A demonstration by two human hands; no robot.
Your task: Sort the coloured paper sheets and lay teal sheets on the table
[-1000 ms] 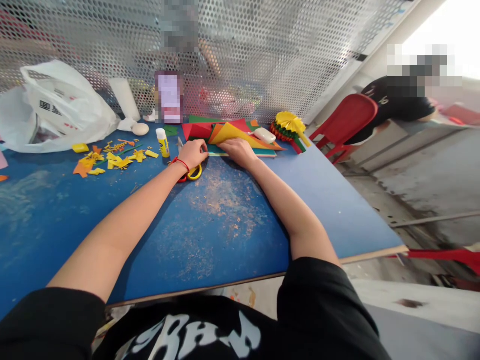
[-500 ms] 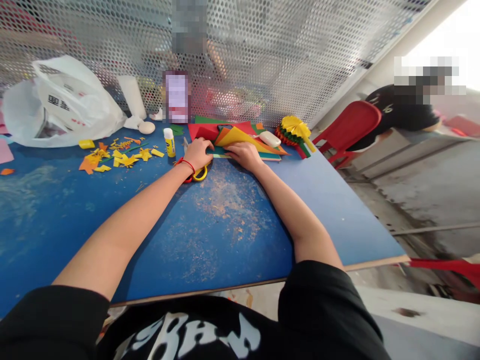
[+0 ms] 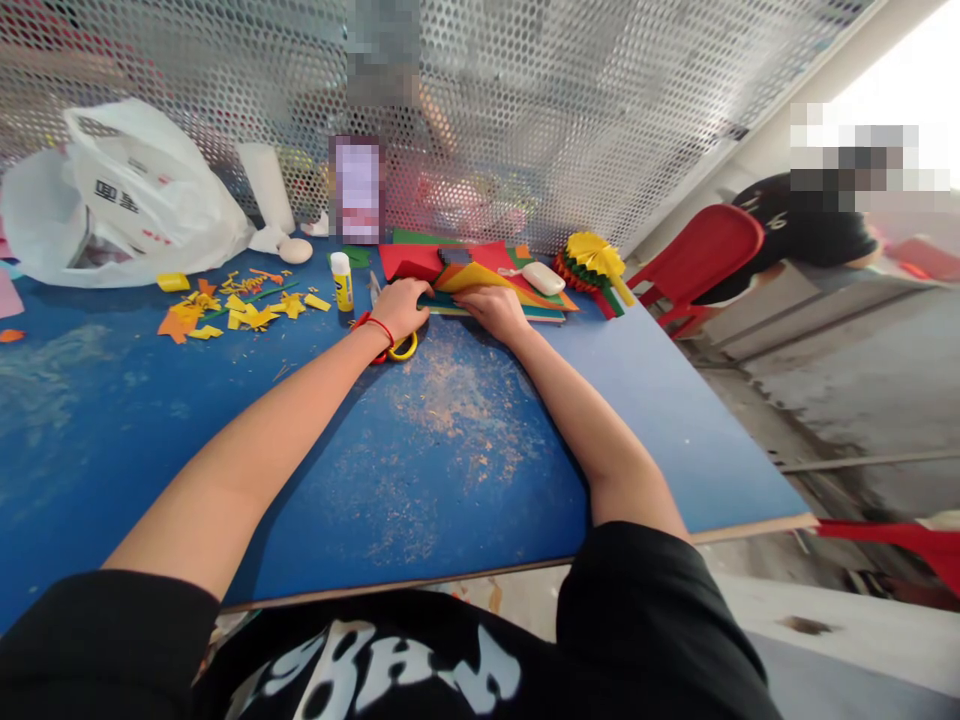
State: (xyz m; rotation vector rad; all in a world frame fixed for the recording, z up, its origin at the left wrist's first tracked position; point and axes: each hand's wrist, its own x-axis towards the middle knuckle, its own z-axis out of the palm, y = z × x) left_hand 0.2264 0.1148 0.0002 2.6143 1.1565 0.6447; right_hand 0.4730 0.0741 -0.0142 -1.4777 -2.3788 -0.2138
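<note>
Fingers of the left hand (image 3: 401,308) curl at the left edge of the paper stack (image 3: 420,262), upper middle of the frame; whether they pinch a sheet I cannot tell, while the right hand (image 3: 495,305) lies open and flat on it. Lifting one sheet cleanly likely needs that flat hand pinning the rest. Print on the plastic bag (image 3: 127,200), upper left, is unreadable.

Single view from a head-worn camera, looking forward and down across a blue table (image 3: 450,450).
It sits above the wearer's chest, near the table's front edge; left hand (image 3: 400,308) and right hand (image 3: 496,308) lie far off, by a mesh screen (image 3: 562,120).
</note>
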